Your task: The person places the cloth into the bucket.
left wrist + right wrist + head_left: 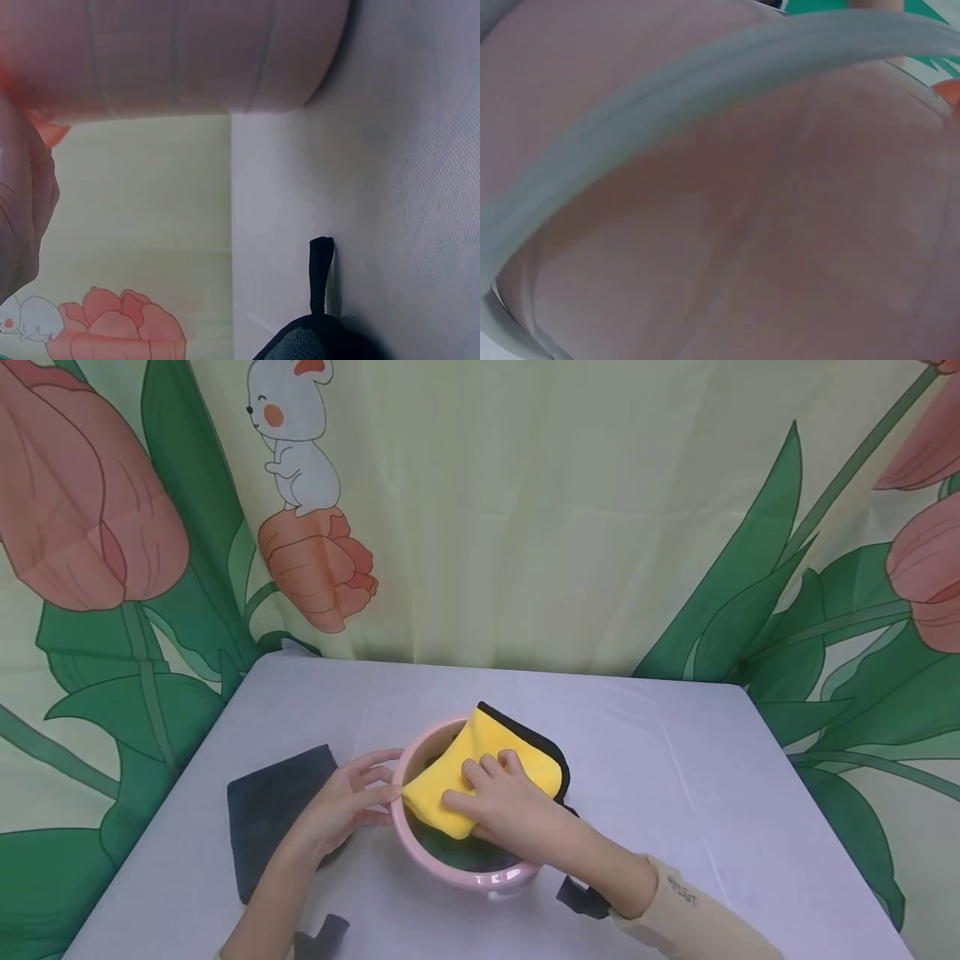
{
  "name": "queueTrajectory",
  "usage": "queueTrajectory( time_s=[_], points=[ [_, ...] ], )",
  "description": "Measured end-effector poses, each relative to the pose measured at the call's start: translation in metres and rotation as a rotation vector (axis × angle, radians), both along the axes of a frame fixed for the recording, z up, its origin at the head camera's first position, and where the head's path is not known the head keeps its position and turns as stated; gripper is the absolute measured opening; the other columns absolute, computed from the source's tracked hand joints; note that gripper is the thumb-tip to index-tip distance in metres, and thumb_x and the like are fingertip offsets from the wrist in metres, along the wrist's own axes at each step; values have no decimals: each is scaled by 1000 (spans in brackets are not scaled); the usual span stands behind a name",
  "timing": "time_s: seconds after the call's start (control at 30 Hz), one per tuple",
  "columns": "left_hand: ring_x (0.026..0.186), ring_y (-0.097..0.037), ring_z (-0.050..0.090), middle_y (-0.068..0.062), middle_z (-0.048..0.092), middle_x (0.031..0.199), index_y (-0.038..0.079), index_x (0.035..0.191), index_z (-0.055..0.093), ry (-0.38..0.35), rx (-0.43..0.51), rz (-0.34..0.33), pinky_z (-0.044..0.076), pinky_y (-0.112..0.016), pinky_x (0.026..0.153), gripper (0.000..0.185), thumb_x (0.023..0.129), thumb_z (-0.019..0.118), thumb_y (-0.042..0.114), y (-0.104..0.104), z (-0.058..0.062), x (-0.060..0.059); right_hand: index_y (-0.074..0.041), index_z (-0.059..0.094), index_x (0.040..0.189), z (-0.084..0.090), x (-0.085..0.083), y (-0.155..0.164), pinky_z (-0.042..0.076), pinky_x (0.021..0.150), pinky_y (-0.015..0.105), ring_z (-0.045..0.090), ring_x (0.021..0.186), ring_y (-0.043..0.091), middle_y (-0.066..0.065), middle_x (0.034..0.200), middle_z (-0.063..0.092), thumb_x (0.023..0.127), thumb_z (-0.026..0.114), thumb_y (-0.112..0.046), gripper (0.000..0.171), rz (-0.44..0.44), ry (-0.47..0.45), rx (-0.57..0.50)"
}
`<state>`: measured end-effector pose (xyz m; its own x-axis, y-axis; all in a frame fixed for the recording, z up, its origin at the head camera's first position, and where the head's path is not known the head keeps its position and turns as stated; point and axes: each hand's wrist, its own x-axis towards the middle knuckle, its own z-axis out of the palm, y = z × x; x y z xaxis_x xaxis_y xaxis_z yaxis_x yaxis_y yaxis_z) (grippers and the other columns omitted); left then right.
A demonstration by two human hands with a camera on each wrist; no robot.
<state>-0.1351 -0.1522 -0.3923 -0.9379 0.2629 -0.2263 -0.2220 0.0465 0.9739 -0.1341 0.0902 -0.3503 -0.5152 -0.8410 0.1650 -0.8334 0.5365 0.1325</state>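
A pink bucket stands on the table, its inside dark green. Over its mouth lies a folded yellow cloth with a black edge. My right hand grips the cloth from above with bent fingers, its thumb hidden underneath. On the bucket's left side, my left hand touches the rim with spread fingers, one tip beside the cloth's left corner. The left wrist view shows the bucket's outer wall and part of the left hand. A grey handle crosses the bucket's wall in the right wrist view.
A dark grey folded cloth lies left of the bucket, partly under the left forearm; its hanging loop shows in the left wrist view. A white cover is on the table. Behind hangs a curtain printed with tulips and a rabbit.
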Motion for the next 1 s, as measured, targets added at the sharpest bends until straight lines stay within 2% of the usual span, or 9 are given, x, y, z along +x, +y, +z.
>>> queueTrajectory(
  time_s=[0.27, 0.53, 0.77, 1.0],
  points=[
    [80, -21, 62, -9, 60, 96, 8, 136, 38, -6, 3, -14, 54, -36, 74, 63, 82, 67, 17, 0, 0, 0, -28, 50, 105, -10, -4, -6, 30, 74, 32, 37, 80, 13, -3, 88, 41, 81, 64, -21, 28, 22, -158, 59],
    [77, -19, 62, -8, 60, 94, 6, 136, 36, -14, 23, -32, 54, -36, 72, 61, 83, 65, 14, -1, 1, -1, -30, 49, 111, -11, -7, -7, 30, 75, 29, 37, 82, 13, -4, 92, 42, 83, 65, -22, 33, 43, -273, 111],
    [76, -19, 61, -10, 60, 96, 7, 136, 37, -24, 20, -15, 55, -35, 72, 61, 83, 66, 13, 0, 1, 0, -31, 51, 115, -14, -8, -8, 31, 76, 28, 39, 86, 13, -5, 97, 45, 85, 64, -24, 34, 60, -326, 165],
    [77, -21, 61, -11, 60, 99, 8, 136, 38, -25, 16, 1, 54, -36, 73, 61, 82, 67, 14, 1, 1, 0, -31, 52, 117, -13, -9, -8, 33, 80, 30, 40, 91, 14, -5, 99, 47, 84, 62, -17, 37, 63, -386, 242]
  ],
)
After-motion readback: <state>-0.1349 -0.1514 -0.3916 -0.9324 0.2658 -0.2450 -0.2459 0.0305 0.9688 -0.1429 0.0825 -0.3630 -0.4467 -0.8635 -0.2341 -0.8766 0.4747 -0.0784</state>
